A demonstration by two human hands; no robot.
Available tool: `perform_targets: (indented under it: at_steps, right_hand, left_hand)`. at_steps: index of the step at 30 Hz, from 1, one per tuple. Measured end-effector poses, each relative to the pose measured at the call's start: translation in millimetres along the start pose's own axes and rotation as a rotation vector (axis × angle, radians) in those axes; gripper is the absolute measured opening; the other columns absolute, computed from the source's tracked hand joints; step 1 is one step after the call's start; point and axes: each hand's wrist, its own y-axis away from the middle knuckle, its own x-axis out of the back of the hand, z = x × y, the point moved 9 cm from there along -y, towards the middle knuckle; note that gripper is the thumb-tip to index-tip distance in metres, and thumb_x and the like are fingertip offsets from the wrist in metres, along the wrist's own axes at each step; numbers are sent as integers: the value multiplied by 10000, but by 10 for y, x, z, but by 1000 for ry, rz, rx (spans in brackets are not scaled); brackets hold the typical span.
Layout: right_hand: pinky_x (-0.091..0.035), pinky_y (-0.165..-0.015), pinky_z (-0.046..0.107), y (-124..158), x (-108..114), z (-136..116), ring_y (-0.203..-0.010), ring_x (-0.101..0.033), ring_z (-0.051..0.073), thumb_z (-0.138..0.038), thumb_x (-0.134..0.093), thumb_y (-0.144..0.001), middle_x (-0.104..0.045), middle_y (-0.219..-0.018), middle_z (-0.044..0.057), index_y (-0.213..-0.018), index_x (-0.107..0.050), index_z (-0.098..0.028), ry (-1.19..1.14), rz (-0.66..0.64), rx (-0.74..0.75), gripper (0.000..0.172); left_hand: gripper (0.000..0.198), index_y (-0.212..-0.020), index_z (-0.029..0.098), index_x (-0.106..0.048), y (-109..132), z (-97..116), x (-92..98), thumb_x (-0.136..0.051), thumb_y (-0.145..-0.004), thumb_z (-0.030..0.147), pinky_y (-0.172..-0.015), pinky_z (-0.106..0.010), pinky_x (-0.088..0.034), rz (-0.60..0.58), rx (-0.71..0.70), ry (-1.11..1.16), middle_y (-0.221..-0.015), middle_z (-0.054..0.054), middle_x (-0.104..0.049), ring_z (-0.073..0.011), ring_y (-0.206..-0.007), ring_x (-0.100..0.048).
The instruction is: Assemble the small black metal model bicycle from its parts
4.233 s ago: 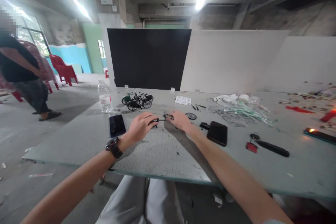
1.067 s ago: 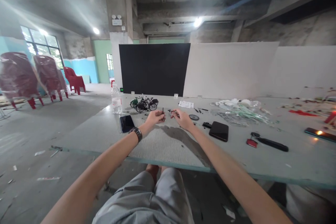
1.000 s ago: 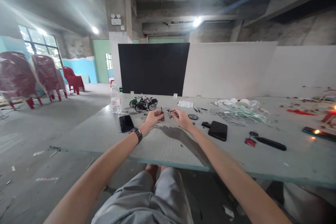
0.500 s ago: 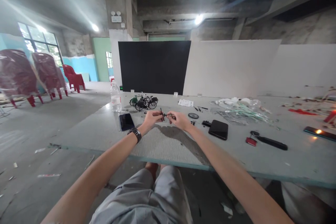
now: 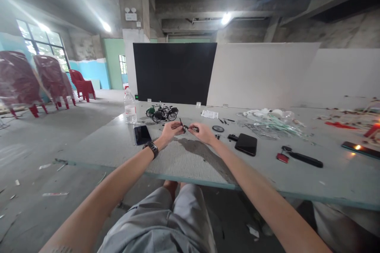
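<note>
Moved: L hand and R hand drawn in closer than in earlier frames, now meeting over one small part at centre of counter

Hands: together, fingertips of both pinching the part, L hand on thin rod end, R hand on other end; exact finger grip too small to tell

Part: thin blk plastic model part, held in the air just above counter, btwn both hands, rod tilted up & away from the person

Wrist: blk wristwatch on L wrist

Counter: long grey board counter, hands reach over its near edge

Near L hand: dark glossy smartphone lying flat, clear plastic water bottle upright behind it, two small blk-&-green model bicycles standing further back

Near R hand: round blk disc, white paper sheet behind it, blk rectangular case further right

Far R: clear plastic bag w/ green-&-grey sprue frames, blk-handled tool beside small red item

Background: red plastic chairs, stacked chairs in plastic wrap on concrete floor
</note>
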Motion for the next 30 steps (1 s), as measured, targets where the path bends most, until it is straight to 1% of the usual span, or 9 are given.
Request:
perform_targets:
  at_steps: [6,10,12,14,16,19,22,26,30]
  right_hand:
    - [-548,-785,360,10,88,149,-895,-643,230,-467,-634,-913,-663,-980,96,-1082,-597,-196,-193,73,-74,321]
    - [-513,-722,354,16,100,139,-790,-594,209,-486,-623,-924,-604,-900,55,-1348,-522,-213,-227,31,-118,514]
    - [-492,-709,347,15,95,96,-764,-566,200,-466,-595,-943,-588,-880,40,-1389,-527,-243,-235,-3,-106,503]
    - [-472,-690,334,18,85,65,-737,-540,187,-453,-588,-945,-572,-852,25,-1347,-571,-259,-252,-25,-93,447]
    - [-449,-658,314,30,85,77,-706,-520,173,-471,-624,-919,-559,-807,2,-1291,-580,-248,-292,-18,-120,436]
    - [-415,-597,287,59,86,124,-659,-513,159,-544,-707,-849,-575,-765,-16,-1241,-545,-222,-389,4,-206,532]
    - [-404,-578,288,70,95,82,-637,-523,155,-579,-732,-824,-625,-771,3,-1254,-562,-213,-407,-8,-213,590]
    - [-429,-603,293,65,98,78,-654,-572,155,-600,-754,-794,-670,-795,19,-1169,-625,-201,-372,-22,-217,563]
    - [-470,-632,302,54,96,162,-720,-659,199,-620,-810,-722,-718,-799,43,-1050,-610,-192,-364,8,-224,575]
  left_hand:
    - [412,-952,92,-712,38,13,-27,-911,-699,347,-908,-478,-611,-33,-15,-62,-918,-109,-757,-201,-825,-723]
    - [401,-962,96,-717,71,29,-57,-903,-711,349,-886,-468,-618,-56,-10,-103,-939,-125,-760,-218,-840,-726]
    - [399,-944,94,-714,79,36,-64,-912,-698,338,-868,-461,-623,-54,-7,-104,-916,-120,-759,-214,-820,-723]
    - [402,-922,92,-711,87,42,-73,-924,-677,330,-855,-451,-626,-51,-3,-107,-892,-111,-757,-207,-802,-719]
    - [410,-916,91,-711,95,49,-87,-930,-665,329,-848,-440,-627,-53,1,-113,-887,-107,-757,-204,-801,-718]
    - [417,-919,93,-710,108,75,-103,-930,-665,340,-841,-424,-626,-58,-7,-121,-884,-101,-756,-198,-798,-715]
    - [428,-932,92,-709,120,101,-125,-924,-674,357,-844,-414,-619,-81,-24,-128,-882,-99,-754,-192,-801,-713]
    - [462,-938,99,-705,128,95,-152,-934,-653,382,-853,-414,-612,-111,-18,-107,-893,-102,-758,-202,-818,-720]
    - [469,-932,101,-704,116,79,-157,-929,-658,409,-872,-437,-607,-122,-22,-106,-908,-114,-762,-211,-823,-724]
